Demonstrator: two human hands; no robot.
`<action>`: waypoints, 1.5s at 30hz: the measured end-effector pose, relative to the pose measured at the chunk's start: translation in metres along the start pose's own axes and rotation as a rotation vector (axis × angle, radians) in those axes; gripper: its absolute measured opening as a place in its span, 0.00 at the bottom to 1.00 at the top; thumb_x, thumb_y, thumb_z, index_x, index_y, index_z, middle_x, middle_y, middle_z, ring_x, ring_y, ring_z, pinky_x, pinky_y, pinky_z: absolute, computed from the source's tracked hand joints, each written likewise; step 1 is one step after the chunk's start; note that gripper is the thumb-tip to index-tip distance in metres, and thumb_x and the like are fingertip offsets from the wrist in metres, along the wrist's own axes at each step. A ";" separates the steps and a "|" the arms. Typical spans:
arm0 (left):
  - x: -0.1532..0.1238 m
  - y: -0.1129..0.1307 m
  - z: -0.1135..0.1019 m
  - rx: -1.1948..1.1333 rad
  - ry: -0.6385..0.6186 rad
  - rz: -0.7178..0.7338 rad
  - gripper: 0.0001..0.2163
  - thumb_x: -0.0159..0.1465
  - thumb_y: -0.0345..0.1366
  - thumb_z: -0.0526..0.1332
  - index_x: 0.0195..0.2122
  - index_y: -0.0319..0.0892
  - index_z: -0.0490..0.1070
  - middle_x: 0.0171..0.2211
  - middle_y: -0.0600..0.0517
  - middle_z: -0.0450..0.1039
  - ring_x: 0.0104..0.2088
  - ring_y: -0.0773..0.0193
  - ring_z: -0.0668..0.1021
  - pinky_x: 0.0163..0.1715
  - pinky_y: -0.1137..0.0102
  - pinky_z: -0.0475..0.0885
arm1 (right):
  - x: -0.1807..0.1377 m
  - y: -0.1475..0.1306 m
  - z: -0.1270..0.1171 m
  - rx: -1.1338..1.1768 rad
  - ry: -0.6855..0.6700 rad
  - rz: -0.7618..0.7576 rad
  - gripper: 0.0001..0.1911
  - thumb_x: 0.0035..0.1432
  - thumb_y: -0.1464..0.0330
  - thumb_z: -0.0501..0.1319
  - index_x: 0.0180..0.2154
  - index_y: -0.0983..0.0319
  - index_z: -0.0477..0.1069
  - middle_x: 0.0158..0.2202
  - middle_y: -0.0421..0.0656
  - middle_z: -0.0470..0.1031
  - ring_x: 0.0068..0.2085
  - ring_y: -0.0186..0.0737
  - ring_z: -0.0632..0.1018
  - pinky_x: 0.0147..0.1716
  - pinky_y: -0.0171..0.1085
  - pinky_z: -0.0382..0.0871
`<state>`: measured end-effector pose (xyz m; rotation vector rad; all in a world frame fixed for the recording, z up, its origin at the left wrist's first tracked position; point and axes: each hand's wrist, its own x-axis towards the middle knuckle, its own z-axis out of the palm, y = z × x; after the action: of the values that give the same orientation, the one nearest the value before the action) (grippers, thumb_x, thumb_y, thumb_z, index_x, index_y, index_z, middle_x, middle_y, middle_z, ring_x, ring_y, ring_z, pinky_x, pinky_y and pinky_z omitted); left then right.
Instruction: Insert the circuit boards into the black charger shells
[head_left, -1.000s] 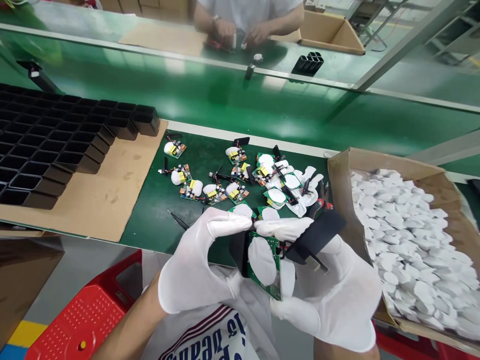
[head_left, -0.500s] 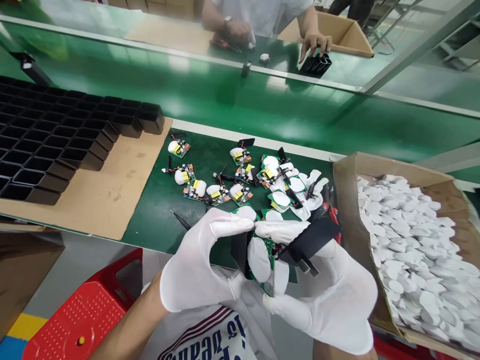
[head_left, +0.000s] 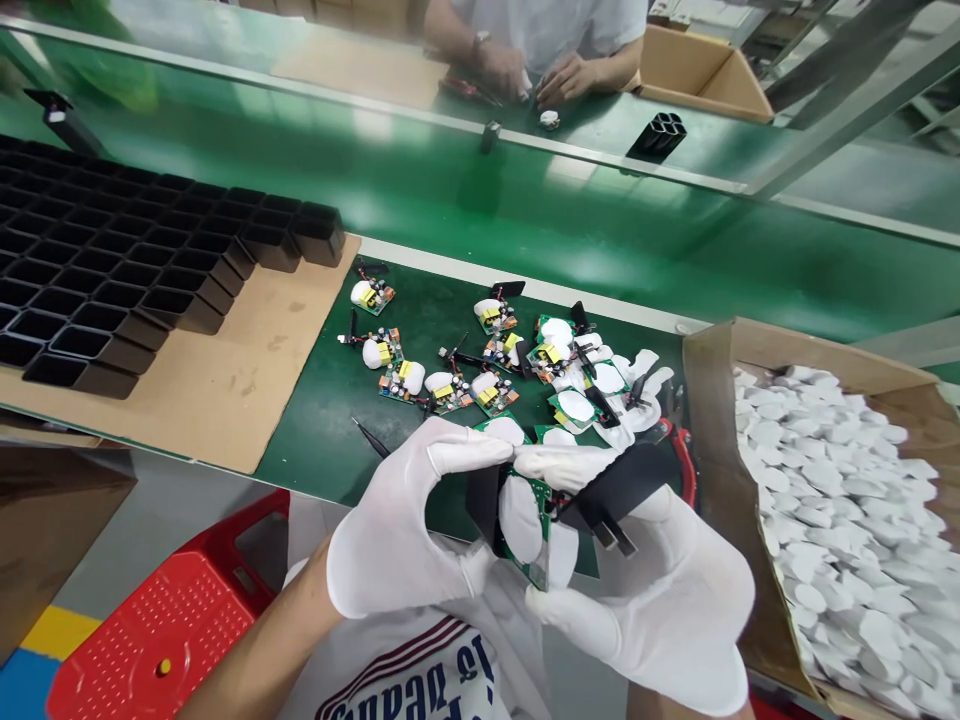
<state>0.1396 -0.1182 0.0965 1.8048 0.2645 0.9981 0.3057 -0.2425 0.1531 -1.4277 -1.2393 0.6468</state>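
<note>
In white gloves, my hands face each other over the bench's near edge. My left hand (head_left: 397,530) grips a black plastic case (head_left: 484,505) between thumb and fingers. Pinched in my right hand (head_left: 667,600) is a green circuit board (head_left: 537,574) with a white oval pad (head_left: 520,520) on its face. A black end cover (head_left: 626,485) with metal prongs hangs by wires from the board and rests against my right hand. The board's edge is at the case's mouth; how far it reaches inside is hidden.
Several circuit boards (head_left: 446,390) with yellow parts lie on the green bench (head_left: 315,450). Black cases stand in rows (head_left: 105,345) on cardboard at left. A carton (head_left: 709,450) of white pads (head_left: 832,520) sits at right, near red-handled pliers (head_left: 686,465). Tweezers (head_left: 369,436) lie nearby.
My view has shifted slightly, while my hands keep nearly the same hold. Across the bench, a co-worker's hand has let go of a black case block and moved toward their other hand.
</note>
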 end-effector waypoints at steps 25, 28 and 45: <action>-0.001 -0.003 -0.009 -0.020 -0.007 -0.052 0.33 0.56 0.25 0.73 0.64 0.46 0.73 0.57 0.45 0.79 0.57 0.55 0.83 0.58 0.62 0.82 | -0.004 0.012 0.002 -0.202 0.014 -0.005 0.34 0.56 0.55 0.82 0.62 0.49 0.79 0.54 0.45 0.86 0.55 0.55 0.87 0.61 0.47 0.82; -0.002 -0.004 -0.010 -0.025 -0.004 -0.043 0.32 0.57 0.26 0.73 0.64 0.46 0.73 0.56 0.45 0.79 0.55 0.55 0.83 0.56 0.62 0.82 | -0.004 0.011 0.002 -0.219 0.015 -0.002 0.34 0.55 0.55 0.82 0.62 0.50 0.79 0.54 0.46 0.87 0.54 0.56 0.88 0.60 0.48 0.83; -0.005 -0.008 -0.008 -0.035 -0.027 -0.117 0.37 0.54 0.24 0.73 0.66 0.51 0.72 0.60 0.46 0.81 0.56 0.49 0.83 0.57 0.53 0.82 | 0.001 0.015 0.001 -0.204 0.011 -0.008 0.32 0.52 0.57 0.83 0.57 0.54 0.81 0.49 0.49 0.87 0.52 0.61 0.87 0.54 0.52 0.85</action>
<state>0.1321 -0.1125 0.0885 1.7489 0.3299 0.8902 0.3099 -0.2396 0.1387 -1.5913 -1.3314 0.5176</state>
